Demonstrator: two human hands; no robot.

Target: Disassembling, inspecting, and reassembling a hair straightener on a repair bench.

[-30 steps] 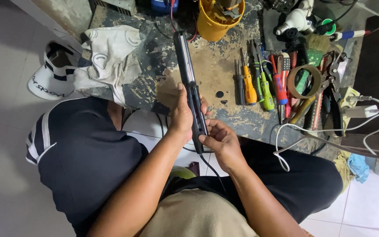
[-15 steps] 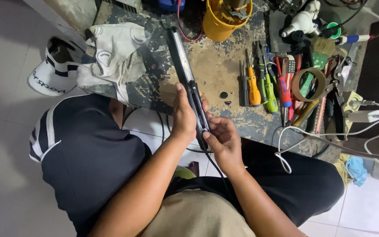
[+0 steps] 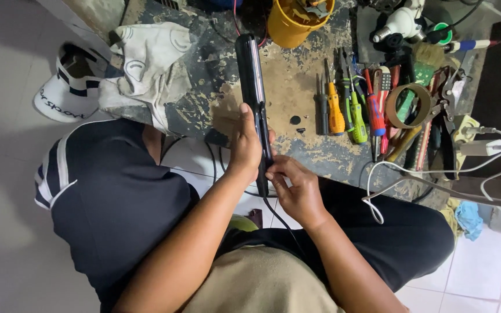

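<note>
Straightener (image 3: 252, 87): black, long, tip out over board's near edge. Left hand (image 3: 244, 145) clamped round mid-body; right hand (image 3: 297, 188) pinching cord end. Step, judged: inspecting handle base. Next needs screwdriver (image 3: 335, 110) from row at board's right.

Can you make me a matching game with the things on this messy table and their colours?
Things:
1. bucket
2. hair straightener
3. tape roll
4. charger cable

Colours:
A. white
B. yellow
C. black
D. brown

Pairs: 1-B, 2-C, 3-D, 4-A

The left hand grips the hair straightener; the right hand touches its lower end.
</note>
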